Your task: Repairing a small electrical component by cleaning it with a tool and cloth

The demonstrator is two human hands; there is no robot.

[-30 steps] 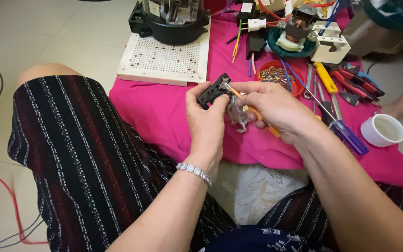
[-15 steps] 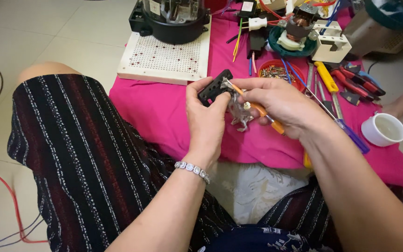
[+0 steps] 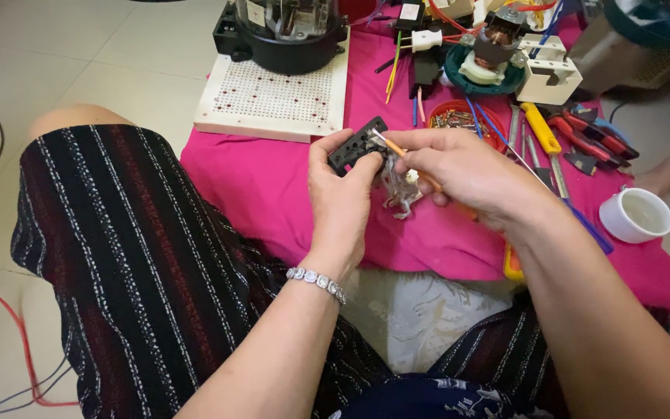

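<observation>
Screwdriver work on a small part, judged mid-step: the left hand (image 3: 341,203) pinches a small black plastic block (image 3: 357,145) between thumb and fingers, held up over the pink cloth (image 3: 273,186). The right hand (image 3: 467,174) has its fingers pressed together around an orange-handled screwdriver (image 3: 416,169), its thin metal tip touching the block's upper face. A crinkled grey-white bundle of wire or terminals (image 3: 398,192) hangs just below the block; what it is exactly cannot be told.

Judgement: the tip is being seated in one of the block's holes. The next move calls for a steady left-hand pinch and the tip kept in line with the hole, since the part is small and smooth.

Materials: block is matte, hard, rectangular, with small round holes. Cloth is soft and wrinkled. Beyond it, a white perforated board (image 3: 273,101) carries a round black housing (image 3: 288,35). To the right lie a red dish of small parts (image 3: 463,118), loose hand tools (image 3: 575,143) and a white cup (image 3: 636,216).
</observation>
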